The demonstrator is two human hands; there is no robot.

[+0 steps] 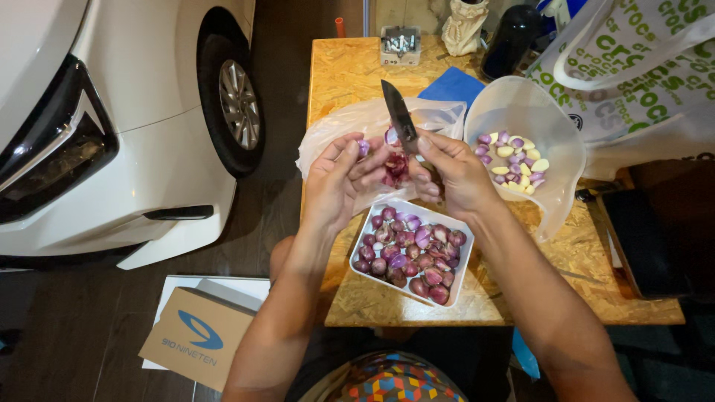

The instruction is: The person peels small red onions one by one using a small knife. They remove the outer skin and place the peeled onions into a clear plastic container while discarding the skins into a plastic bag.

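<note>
Two hands up over the table! The left hand pinches a small shallot between thumb and fingertips, fingers loosely curled. The right hand is wrapped tight round a knife, dark blade pointing away, just beside the shallot. Peels lie on a plastic bag right behind the hands. Just below them, a white tray full of unpeeled shallots. To the right of the right hand, a clear bowl with peeled ones.
</note>
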